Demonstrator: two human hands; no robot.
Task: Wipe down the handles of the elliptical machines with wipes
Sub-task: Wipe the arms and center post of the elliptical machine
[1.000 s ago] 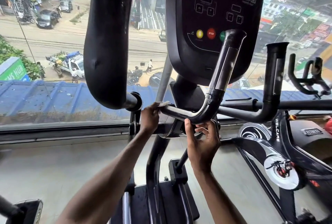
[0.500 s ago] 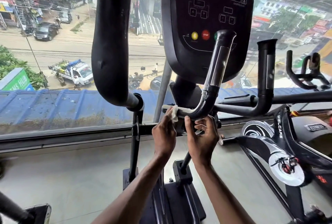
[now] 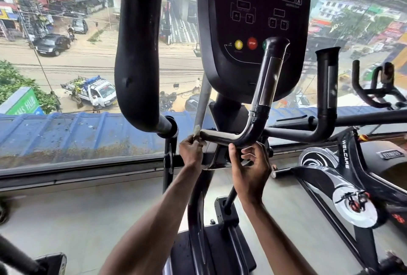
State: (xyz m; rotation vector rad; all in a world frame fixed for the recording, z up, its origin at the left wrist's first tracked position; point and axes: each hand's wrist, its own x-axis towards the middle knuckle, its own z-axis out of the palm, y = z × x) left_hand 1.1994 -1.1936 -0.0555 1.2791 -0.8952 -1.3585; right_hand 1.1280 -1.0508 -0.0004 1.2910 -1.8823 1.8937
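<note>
A wide glass window (image 3: 66, 76) fills the far side, and below it lies a smooth grey floor (image 3: 88, 208). In front of the window stands the elliptical machine (image 3: 222, 120), made of dark painted metal. Its console (image 3: 253, 21) is a flat black plastic panel with a rounded lower edge and three round buttons in yellow, red and green. At the left a thick black padded arm (image 3: 136, 54) hangs down and curves like a hook toward a steel joint. To the right is an exercise bike (image 3: 343, 175) with a glossy black body and a white round disc.

The fixed handle (image 3: 248, 129) is a round tube bent in an L shape: a short level part near the centre, then a rising part with a shiny grey grip plate. A second handle (image 3: 326, 98) of the same shape stands further right.

The left hand (image 3: 191, 151) is clenched around a small pale wipe (image 3: 198, 134), crumpled and thin, and presses it on the left end of the level part of the handle. The right hand (image 3: 248, 164) grasps the frame just under the bend of the handle, the thumb touching the tube and the fingers curled around a dark part behind it.
</note>
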